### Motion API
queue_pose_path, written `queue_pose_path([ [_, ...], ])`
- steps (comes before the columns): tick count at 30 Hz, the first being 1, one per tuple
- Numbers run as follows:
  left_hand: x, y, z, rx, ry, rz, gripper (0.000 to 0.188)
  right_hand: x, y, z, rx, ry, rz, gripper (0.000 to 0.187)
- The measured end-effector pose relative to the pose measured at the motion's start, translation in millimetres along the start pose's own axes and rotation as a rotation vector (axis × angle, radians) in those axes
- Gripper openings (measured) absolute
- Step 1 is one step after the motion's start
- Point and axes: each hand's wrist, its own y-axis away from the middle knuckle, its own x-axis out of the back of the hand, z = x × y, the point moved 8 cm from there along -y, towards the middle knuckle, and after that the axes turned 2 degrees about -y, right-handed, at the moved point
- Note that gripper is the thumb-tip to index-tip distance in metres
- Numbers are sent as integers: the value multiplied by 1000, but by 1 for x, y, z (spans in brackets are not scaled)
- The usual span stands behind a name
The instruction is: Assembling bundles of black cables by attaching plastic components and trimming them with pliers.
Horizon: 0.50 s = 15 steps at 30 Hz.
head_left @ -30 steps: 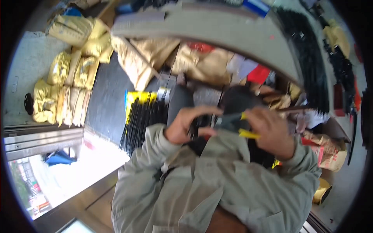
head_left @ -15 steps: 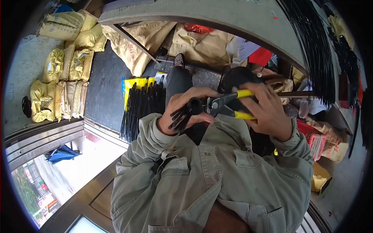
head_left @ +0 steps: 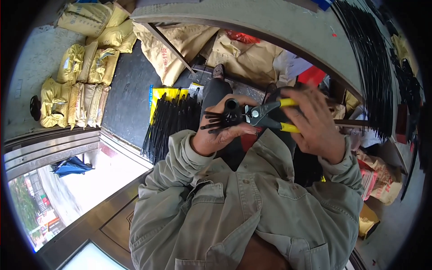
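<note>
My left hand (head_left: 206,140) grips a black piece (head_left: 231,108) with a round hollow end, and several thin black prongs stick out over the palm. Around the yellow handles of cutting pliers (head_left: 269,110) my right hand (head_left: 313,128) is closed; its upper fingers are smeared by motion. The handles are spread apart, and the metal jaws meet the black piece beside my left fingers. Exactly what the jaws bite on is hidden. Left of my knee a bundle of thin black rods (head_left: 173,128) lies on a yellow bag (head_left: 167,93).
A grey bench top (head_left: 270,22) spans the far side, with long black rods (head_left: 366,67) hanging over its right end. Stacked yellow-brown sacks (head_left: 92,63) line the left wall. Brown sacking (head_left: 243,58) lies beyond my feet. A blue umbrella (head_left: 72,166) shows outside the doorway.
The black piece has turned in my left hand, so its hollow end points more upward. The pliers stay against it, their handles slightly shifted. My whole view has swung a little.
</note>
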Motion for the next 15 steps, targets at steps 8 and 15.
queue_pose_path([
  [8,5,5,-2,-43,-14,81,46,-57,3,-4,-77,-259,334,31],
  [15,11,11,-15,15,421,32,67,-124,2,7,-419,-1250,398,19],
])
